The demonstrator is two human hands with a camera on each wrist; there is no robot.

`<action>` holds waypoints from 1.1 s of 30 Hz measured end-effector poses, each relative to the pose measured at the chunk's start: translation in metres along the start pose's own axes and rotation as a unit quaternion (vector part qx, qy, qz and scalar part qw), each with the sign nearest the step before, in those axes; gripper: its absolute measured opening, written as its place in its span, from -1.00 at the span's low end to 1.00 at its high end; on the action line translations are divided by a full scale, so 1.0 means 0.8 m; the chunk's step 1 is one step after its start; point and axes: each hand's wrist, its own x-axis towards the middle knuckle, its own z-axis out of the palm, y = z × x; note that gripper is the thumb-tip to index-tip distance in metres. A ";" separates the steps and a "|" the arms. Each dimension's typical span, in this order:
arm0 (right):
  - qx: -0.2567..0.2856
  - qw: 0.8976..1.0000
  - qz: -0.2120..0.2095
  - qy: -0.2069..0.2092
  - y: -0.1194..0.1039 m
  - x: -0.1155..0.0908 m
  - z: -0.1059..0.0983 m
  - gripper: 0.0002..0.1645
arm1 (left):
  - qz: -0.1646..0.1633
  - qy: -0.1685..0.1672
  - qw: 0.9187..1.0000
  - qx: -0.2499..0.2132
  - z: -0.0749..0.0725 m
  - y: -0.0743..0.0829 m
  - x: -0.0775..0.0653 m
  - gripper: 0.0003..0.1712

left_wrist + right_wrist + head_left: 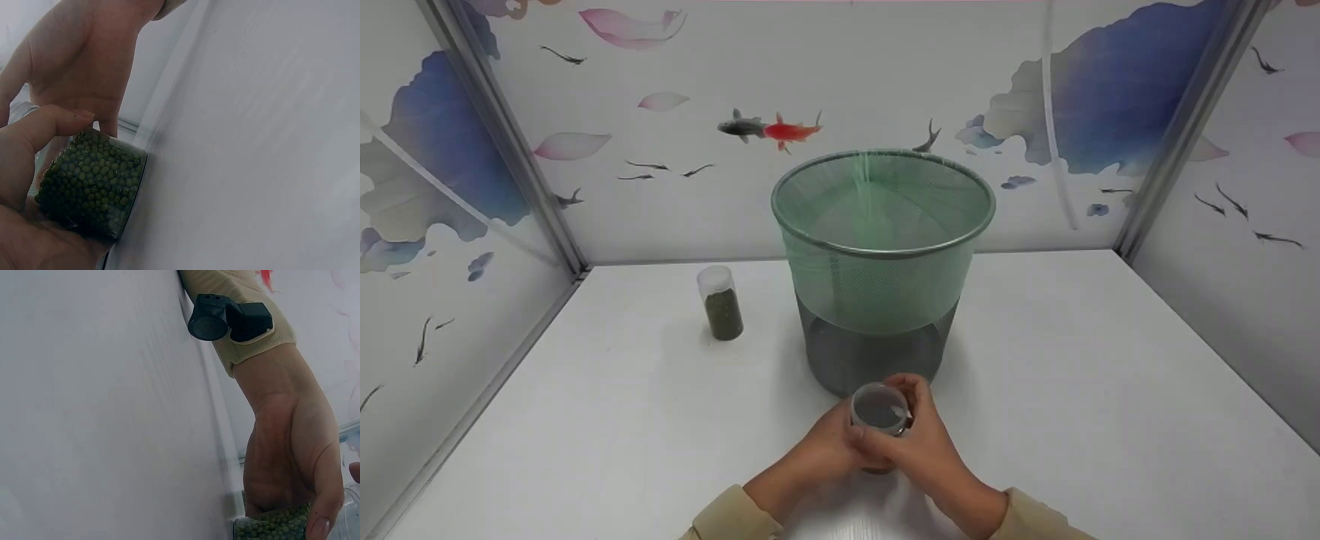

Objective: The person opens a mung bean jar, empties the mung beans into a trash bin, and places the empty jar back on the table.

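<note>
The clear jar [90, 188] is holding green beans [104, 169] in its lower part and is standing roughly upright between two hands, its round top facing up. The left hand [826, 442] is gripping the jar's lower part, its fingers curling round the side. The right hand [930, 442] is gripping it nearer the top, the thumb crossing the front and the fingers bending round the far side. The jar's base is lying close to the white bench [607, 435]; whether it is touching cannot be told. The jar is sitting about midway between the bench's left and right edges, well forward of the rear edge. Beige sleeves [737, 517] are covering both forearms, and a dark device [250, 322] is riding on the left one. Just beyond the hands, a mesh bin [877, 292], greenish above and dark below, is standing towards the rear edge. A second jar [724, 313], partly filled, is standing nearer the rear left corner. Printed panels [697, 210] are enclosing the rear, left and right edges.
</note>
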 end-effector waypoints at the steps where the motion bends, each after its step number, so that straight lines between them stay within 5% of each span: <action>1: 0.000 1.000 0.002 0.000 0.000 0.000 0.000 -0.05 | 0.000 -0.001 1.000 -0.004 0.000 0.000 0.000 -0.20; 18: -0.018 1.000 -0.006 -0.009 0.003 0.004 -0.001 -0.13 | -0.008 -0.003 1.000 -0.026 -0.001 0.002 0.001 -0.19; 33: -0.050 0.998 -0.038 -0.015 0.008 0.003 0.000 -0.10 | -0.011 0.000 1.000 0.006 0.001 -0.002 0.001 -0.17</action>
